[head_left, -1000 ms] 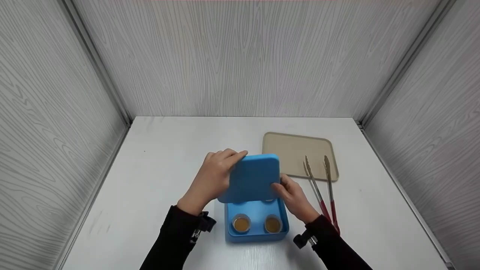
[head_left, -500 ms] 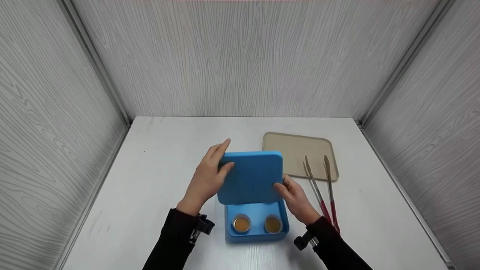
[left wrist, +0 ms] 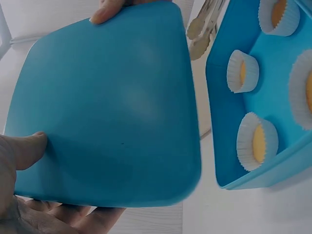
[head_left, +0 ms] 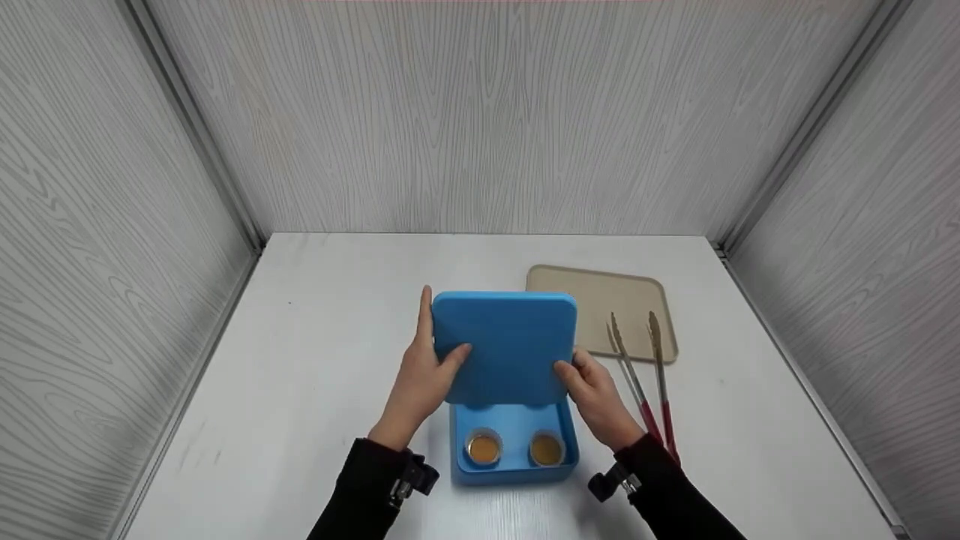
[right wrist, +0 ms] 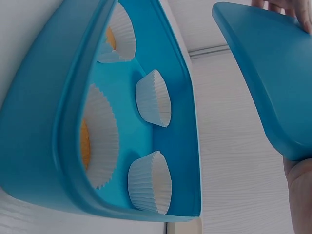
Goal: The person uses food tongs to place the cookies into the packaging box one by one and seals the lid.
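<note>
A blue rectangular lid point(head_left: 504, 349) is held tilted up over the far part of a blue box point(head_left: 514, 474). My left hand point(head_left: 416, 379) grips its left side, thumb on the near face, index finger pointing up along the edge, other fingers behind, as the left wrist view shows. Pinching the lower right edge is my right hand point(head_left: 600, 397), thumb in front. Inside the box stand several small cupcakes in white paper cups, among them a near-left cupcake point(head_left: 484, 448) and a near-right cupcake point(head_left: 547, 448). From the head, the lid hides the rear ones; both wrist views show them.
To the back right lies a beige tray point(head_left: 592, 300). Metal tongs with red handles point(head_left: 660, 405) lie spread, tips over the tray and handles beside my right forearm. Grey wood-grain panels point(head_left: 480, 120) wall the white table point(head_left: 315, 315) at the back and both sides.
My left hand has shifted from the lid's upper left corner to its left side, thumb now on the near face. The lid has turned level and risen slightly. My right hand keeps its grip.
</note>
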